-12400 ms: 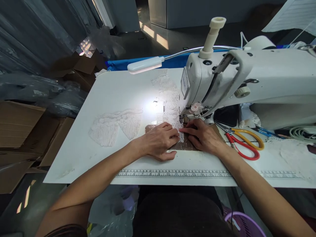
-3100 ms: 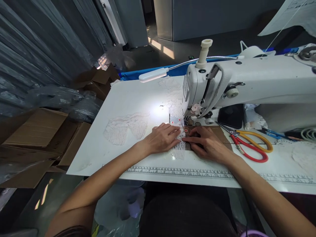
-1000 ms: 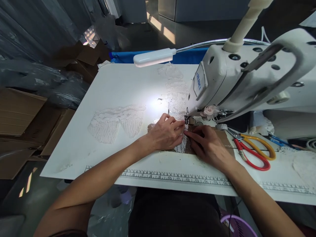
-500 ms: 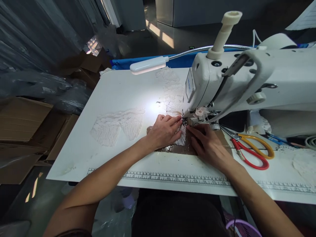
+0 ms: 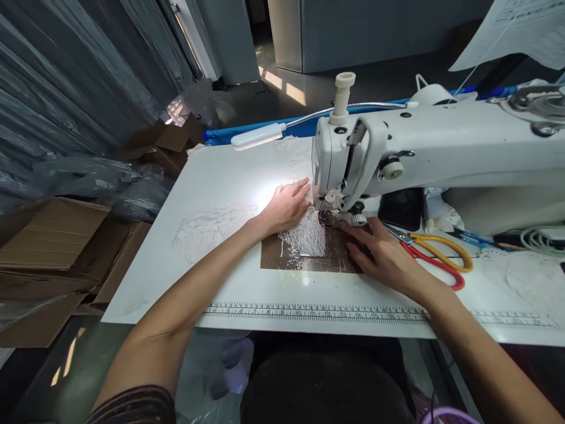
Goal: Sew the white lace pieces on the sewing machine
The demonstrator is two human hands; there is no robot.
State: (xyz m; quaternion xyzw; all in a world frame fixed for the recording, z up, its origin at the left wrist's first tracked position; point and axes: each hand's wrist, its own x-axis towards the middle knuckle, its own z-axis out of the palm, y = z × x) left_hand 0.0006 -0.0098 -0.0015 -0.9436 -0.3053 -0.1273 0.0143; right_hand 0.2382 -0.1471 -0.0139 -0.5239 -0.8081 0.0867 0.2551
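White lace fabric [image 5: 305, 237] lies partly over a brown taped patch [image 5: 282, 259], its right edge by the presser foot of a white sewing machine [image 5: 324, 159]. My left hand [image 5: 288, 205] rests flat on the lace's far part, left of the needle area, fingers stretched out. To the right of the presser foot, my right hand [image 5: 375, 250] lies low on the brown patch with fingers extended and somewhat apart; no lace shows in them. Another lace piece [image 5: 212, 227] is spread on the white table at the left.
Orange-and-red-handled scissors [image 5: 435, 253] lie right of my right hand, near a dark flat object [image 5: 401, 208]. A lamp [image 5: 258, 136] on a bendable neck shines from behind. A printed ruler [image 5: 309, 312] runs along the front edge. Cardboard boxes [image 5: 53, 235] stand at left.
My left hand has moved away from me along the lace, uncovering more of it and the brown patch. The right hand stays beside the presser foot. The head view has shifted.
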